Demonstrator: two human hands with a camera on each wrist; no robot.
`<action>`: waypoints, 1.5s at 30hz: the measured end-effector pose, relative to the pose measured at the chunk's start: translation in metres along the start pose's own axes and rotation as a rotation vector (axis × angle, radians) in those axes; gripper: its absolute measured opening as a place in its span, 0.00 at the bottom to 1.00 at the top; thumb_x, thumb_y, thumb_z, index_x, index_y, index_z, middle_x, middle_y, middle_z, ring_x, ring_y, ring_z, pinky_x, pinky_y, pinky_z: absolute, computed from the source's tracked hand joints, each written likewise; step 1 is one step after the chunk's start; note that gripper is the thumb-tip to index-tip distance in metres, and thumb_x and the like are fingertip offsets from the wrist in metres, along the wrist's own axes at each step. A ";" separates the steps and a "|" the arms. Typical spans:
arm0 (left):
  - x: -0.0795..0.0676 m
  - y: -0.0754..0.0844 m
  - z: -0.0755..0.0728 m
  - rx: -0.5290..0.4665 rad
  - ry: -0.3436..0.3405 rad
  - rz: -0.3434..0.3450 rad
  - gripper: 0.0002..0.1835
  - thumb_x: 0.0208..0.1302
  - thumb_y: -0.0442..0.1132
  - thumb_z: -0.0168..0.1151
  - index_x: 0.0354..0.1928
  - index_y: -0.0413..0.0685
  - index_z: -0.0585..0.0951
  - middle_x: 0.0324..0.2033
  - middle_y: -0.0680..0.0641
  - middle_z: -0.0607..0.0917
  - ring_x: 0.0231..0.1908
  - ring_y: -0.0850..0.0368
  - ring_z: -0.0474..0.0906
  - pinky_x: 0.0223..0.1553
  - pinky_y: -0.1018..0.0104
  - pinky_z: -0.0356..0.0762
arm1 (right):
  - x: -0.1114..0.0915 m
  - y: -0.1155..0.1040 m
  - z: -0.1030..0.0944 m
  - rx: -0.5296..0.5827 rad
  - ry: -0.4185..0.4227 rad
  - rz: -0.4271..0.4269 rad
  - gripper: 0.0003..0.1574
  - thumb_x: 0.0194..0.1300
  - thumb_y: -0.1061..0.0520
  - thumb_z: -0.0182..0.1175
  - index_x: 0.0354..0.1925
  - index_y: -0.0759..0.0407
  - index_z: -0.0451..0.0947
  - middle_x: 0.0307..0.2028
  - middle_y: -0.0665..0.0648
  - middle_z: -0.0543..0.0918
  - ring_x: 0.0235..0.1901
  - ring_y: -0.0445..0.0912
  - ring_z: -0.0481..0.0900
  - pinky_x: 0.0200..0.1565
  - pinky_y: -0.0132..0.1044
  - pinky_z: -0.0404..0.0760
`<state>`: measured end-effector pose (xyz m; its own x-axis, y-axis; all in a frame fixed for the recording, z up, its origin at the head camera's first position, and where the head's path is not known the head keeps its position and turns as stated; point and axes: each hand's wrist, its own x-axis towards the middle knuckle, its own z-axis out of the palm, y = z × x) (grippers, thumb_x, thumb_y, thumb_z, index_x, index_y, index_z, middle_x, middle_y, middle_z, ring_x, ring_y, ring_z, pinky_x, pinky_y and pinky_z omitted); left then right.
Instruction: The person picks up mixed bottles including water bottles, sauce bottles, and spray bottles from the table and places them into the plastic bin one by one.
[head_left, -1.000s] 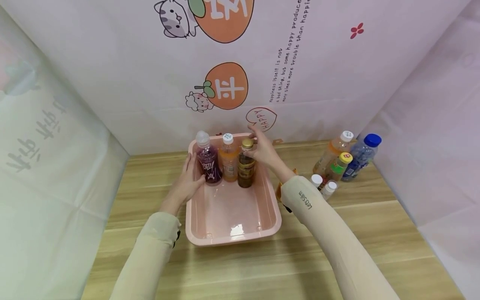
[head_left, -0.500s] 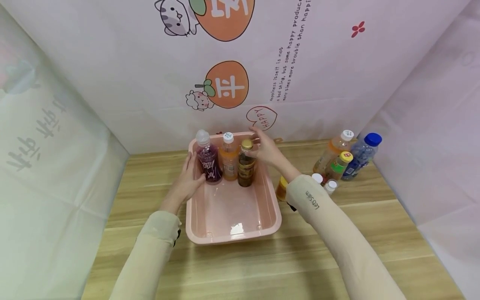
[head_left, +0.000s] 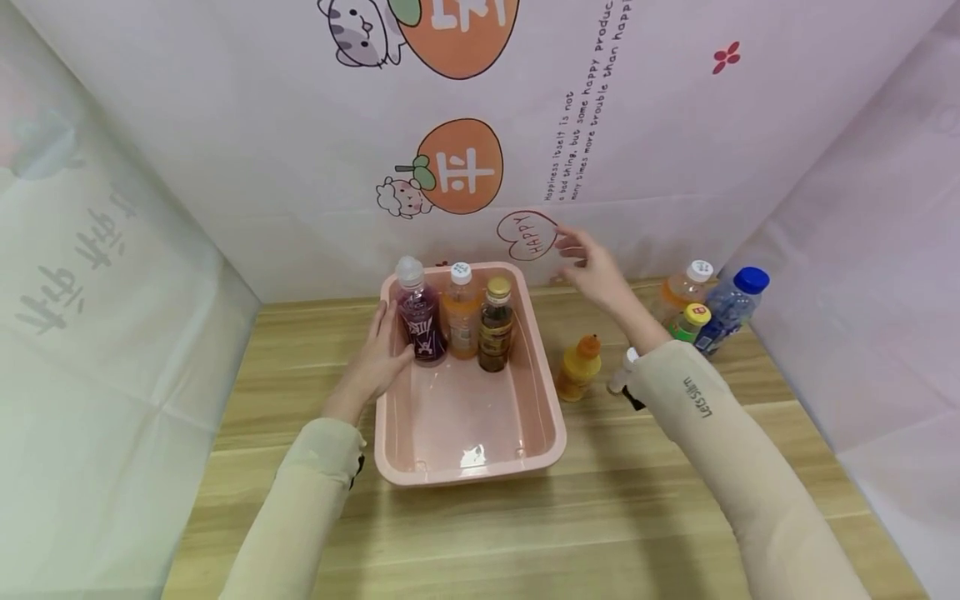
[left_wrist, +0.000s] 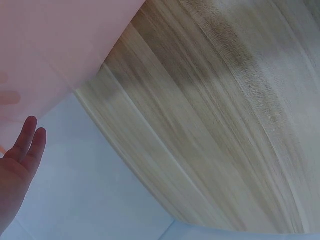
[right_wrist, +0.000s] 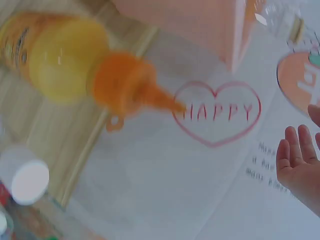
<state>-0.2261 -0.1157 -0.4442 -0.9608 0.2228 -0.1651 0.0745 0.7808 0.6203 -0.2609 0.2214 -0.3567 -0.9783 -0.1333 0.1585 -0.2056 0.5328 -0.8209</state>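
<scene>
My left hand [head_left: 372, 367] lies over the left rim of a pink plastic basin [head_left: 551, 446], its thumb toward a purple drink bottle [head_left: 422, 325]. In the left wrist view, two straight fingers [left_wrist: 32, 142] show alongside the basin's outer wall. Beside the purple bottle stand an orange drink bottle [head_left: 462, 321] with a white cap and a brown bottle [head_left: 495, 333] with a gold cap, all upright. My right hand [head_left: 600, 271] is raised, empty, right of the basin, fingers extended. Below it stands a yellow squeeze bottle [head_left: 577, 371] with an orange nozzle cap.
At the back right of the wooden table [head_left: 480, 533] stand a blue-capped bottle [head_left: 731, 308], a white-capped orange bottle [head_left: 686, 287] and a yellow-capped bottle [head_left: 688, 321]. A small white-capped bottle [head_left: 624, 375] is partly behind my right sleeve. Printed cloth walls enclose the table.
My right hand has let go of the gold-capped bottle and moved right, out of the basin. That bottle stays standing. My left hand keeps its place at the rim.
</scene>
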 end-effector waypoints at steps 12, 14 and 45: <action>0.000 0.001 0.001 -0.007 -0.007 -0.005 0.47 0.66 0.51 0.51 0.73 0.65 0.29 0.75 0.52 0.29 0.70 0.30 0.51 0.60 0.33 0.65 | -0.008 0.011 -0.070 -0.003 0.227 0.082 0.35 0.65 0.71 0.48 0.69 0.59 0.58 0.56 0.60 0.72 0.60 0.57 0.69 0.61 0.41 0.71; 0.001 0.001 0.000 -0.006 -0.008 -0.008 0.47 0.66 0.51 0.51 0.73 0.65 0.29 0.75 0.52 0.28 0.70 0.31 0.51 0.60 0.33 0.65 | -0.011 0.015 -0.080 0.003 0.264 0.081 0.36 0.64 0.72 0.46 0.69 0.58 0.58 0.52 0.51 0.73 0.59 0.53 0.70 0.58 0.36 0.72; 0.001 0.001 0.001 0.011 0.001 -0.003 0.46 0.66 0.52 0.50 0.74 0.63 0.30 0.75 0.52 0.29 0.68 0.30 0.54 0.57 0.35 0.69 | -0.051 0.084 -0.161 0.054 0.629 0.427 0.51 0.64 0.66 0.53 0.73 0.34 0.41 0.69 0.43 0.58 0.69 0.40 0.59 0.70 0.33 0.62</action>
<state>-0.2265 -0.1142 -0.4446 -0.9613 0.2197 -0.1663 0.0744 0.7880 0.6112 -0.2318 0.4078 -0.3455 -0.8058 0.5853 0.0902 0.1798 0.3870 -0.9044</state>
